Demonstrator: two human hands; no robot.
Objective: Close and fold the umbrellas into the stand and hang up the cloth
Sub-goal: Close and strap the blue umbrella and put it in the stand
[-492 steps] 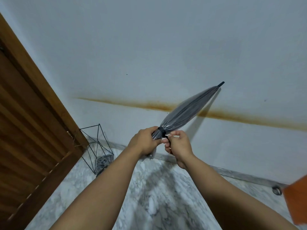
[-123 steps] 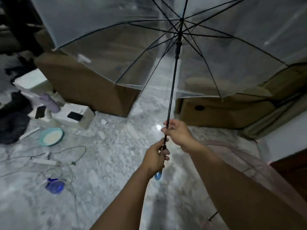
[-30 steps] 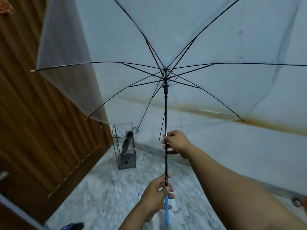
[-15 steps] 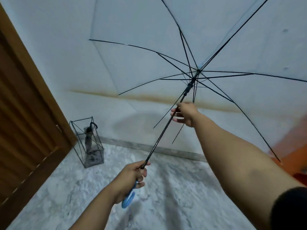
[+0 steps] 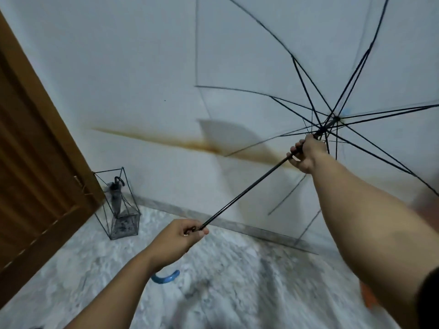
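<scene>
The open see-through umbrella with black ribs (image 5: 273, 172) is tilted up to the right, its canopy edge close to the white stained wall (image 5: 142, 67). The left hand (image 5: 177, 241) is clenched round the shaft just above the blue curved handle (image 5: 165, 278); the right hand (image 5: 306, 154) grips the shaft high up by the ribs. Plenty of bare marble floor (image 5: 213, 293) below. Over by the brown wooden door (image 5: 35, 174), the black wire stand (image 5: 117, 205) holds one folded grey umbrella with a black hook handle (image 5: 116, 197), leaning inside it.
</scene>
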